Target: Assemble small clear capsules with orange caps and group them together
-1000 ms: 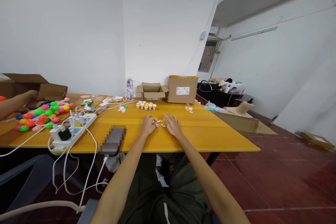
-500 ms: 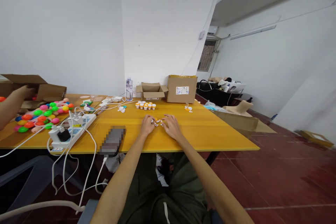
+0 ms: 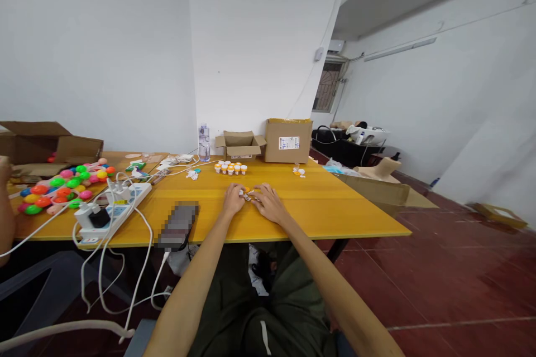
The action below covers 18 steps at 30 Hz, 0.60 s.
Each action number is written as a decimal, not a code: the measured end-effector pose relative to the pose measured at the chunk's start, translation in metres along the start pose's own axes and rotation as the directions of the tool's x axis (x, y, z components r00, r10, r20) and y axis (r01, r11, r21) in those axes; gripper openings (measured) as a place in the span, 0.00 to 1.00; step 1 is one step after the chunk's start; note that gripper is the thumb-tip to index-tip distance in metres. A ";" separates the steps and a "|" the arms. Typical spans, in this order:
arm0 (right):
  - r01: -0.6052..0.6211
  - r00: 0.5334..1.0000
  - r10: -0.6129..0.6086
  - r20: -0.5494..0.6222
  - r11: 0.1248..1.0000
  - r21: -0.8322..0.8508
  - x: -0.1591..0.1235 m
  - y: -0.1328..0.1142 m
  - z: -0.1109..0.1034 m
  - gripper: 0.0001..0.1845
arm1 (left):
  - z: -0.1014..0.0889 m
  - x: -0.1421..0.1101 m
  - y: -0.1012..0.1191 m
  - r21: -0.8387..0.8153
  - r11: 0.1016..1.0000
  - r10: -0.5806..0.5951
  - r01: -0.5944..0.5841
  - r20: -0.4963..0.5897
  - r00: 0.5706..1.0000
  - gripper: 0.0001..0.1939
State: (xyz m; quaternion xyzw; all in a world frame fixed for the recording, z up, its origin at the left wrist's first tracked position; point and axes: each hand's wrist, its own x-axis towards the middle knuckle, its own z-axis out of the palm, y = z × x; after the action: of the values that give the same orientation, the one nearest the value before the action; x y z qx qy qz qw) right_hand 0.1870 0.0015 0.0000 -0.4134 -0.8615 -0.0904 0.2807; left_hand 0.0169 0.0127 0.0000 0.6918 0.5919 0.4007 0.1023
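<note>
My left hand [image 3: 233,199] rests on the yellow table, its fingers curled and thumb side against a small white piece [image 3: 242,193]. Opposite it, my right hand [image 3: 268,202] reaches in with fingers stretched out and apart, the fingertips touching small white pieces with dark marks [image 3: 247,197]. An orange disc-like piece [image 3: 247,189] lies just behind them, between the two hands. The pieces are too small to tell what they are. Beyond the hands stand several small white-and-orange tubs [image 3: 230,168] in a tight group.
An open carton [image 3: 240,148] and a taped box [image 3: 288,142] stand at the back. Small pieces [image 3: 299,172] lie right. On the left are a phone [image 3: 178,225], a power strip [image 3: 117,215] with cables, a bottle [image 3: 204,144], coloured balls [image 3: 62,184] and another person's arm [image 3: 5,212].
My right hand has moved left, closer to my left hand and over the white pieces. The other person's arm has drawn back from the left carton. The view has shifted slightly.
</note>
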 end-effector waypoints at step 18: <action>0.025 1.000 -0.025 -0.001 0.999 0.021 0.000 -0.002 -0.002 0.14 | 0.000 0.002 0.002 0.040 0.999 0.001 -0.002 0.030 1.000 0.10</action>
State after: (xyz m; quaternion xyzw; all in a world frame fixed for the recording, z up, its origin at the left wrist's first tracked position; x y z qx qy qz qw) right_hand 0.1859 -0.0008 0.0018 -0.3996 -0.8673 -0.0850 0.2843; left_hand 0.0177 0.0138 0.0020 0.7000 0.5978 0.3784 0.0969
